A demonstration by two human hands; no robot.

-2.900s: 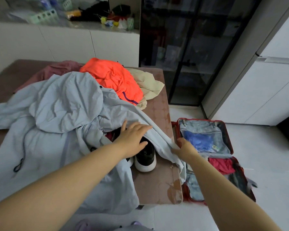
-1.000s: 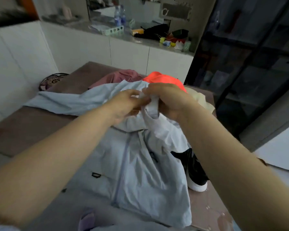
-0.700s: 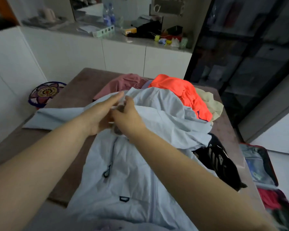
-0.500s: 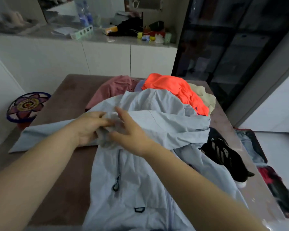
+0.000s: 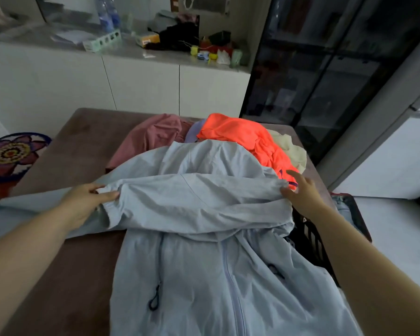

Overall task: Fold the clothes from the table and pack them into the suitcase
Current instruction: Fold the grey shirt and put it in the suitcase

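1. Brown desk point(image 5: 78, 146) is set before white cabinets point(image 5: 143, 88). The jacket point(image 5: 204, 275) is laid on it, zip side up, and the suitcase point(image 5: 357, 214) is on the floor at right.
2. Step judged: first fold, with one sleeve drawn across the chest. The cuff is pinched by the left hand point(image 5: 83, 202). The right hand point(image 5: 301, 190) is held flat with fingers straight at the shoulder end and grips nothing.
3. Next move judged: the other sleeve is to be folded in, then the body halved.
4. The suitcase is mostly hidden by the right arm. The hem is cut off. An orange garment point(image 5: 240, 134) waits behind.

suitcase point(image 5: 359, 216) mostly hidden, jacket point(image 5: 204, 275) hem cropped
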